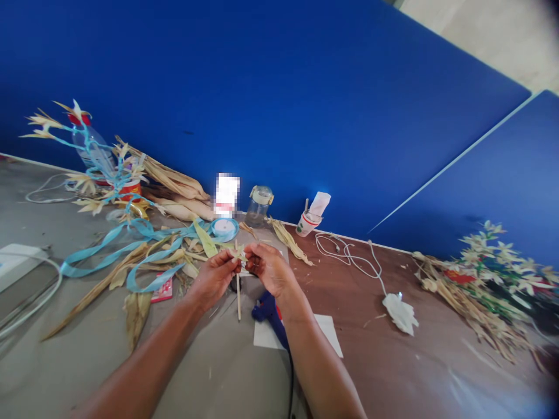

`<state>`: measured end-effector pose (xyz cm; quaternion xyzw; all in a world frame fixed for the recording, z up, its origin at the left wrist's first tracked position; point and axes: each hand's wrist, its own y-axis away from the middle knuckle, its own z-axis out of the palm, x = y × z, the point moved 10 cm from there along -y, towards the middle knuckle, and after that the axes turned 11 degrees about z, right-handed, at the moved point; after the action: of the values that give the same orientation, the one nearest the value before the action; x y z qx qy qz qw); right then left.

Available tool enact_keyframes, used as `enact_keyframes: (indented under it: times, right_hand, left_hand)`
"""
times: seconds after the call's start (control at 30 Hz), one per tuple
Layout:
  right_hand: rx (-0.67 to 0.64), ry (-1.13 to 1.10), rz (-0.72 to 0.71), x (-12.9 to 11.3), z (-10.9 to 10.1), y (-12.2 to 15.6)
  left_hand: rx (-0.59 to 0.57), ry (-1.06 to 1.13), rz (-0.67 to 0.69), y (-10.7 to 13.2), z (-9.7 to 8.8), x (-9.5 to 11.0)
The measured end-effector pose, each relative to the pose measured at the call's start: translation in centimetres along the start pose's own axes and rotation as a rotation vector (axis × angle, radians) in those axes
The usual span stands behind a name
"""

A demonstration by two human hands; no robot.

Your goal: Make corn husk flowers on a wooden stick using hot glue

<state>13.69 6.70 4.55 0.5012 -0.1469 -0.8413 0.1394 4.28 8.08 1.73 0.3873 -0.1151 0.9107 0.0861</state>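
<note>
My left hand and my right hand meet over the table, fingers pinched on a small corn-husk flower at the top of a thin wooden stick. The stick hangs straight down between my wrists. Under my right wrist lies a blue glue gun, its black cord running toward me, beside a white sheet of paper.
Light blue ribbon and dried husks sprawl left, with a ribbon spool, glass jar and paper cup behind. A white cable and a finished flower bundle lie right. A blue wall backs the table.
</note>
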Motion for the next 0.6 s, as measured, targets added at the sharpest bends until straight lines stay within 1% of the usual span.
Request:
enact_keyframes:
  times: [0.2, 0.33, 0.6]
  right_hand:
    - [0.041, 0.129, -0.043, -0.1, -0.08, -0.04]
    - [0.035, 0.124, -0.035, 0.24, -0.16, -0.37]
    - [0.054, 0.104, -0.005, 0.66, -0.47, -0.6]
  left_hand:
    - [-0.064, -0.065, 0.008, 0.06, 0.36, -0.29]
    - [-0.101, -0.091, 0.018, 0.09, 0.83, -0.25]
    - [-0.093, -0.1, 0.036, 0.06, 0.77, -0.05]
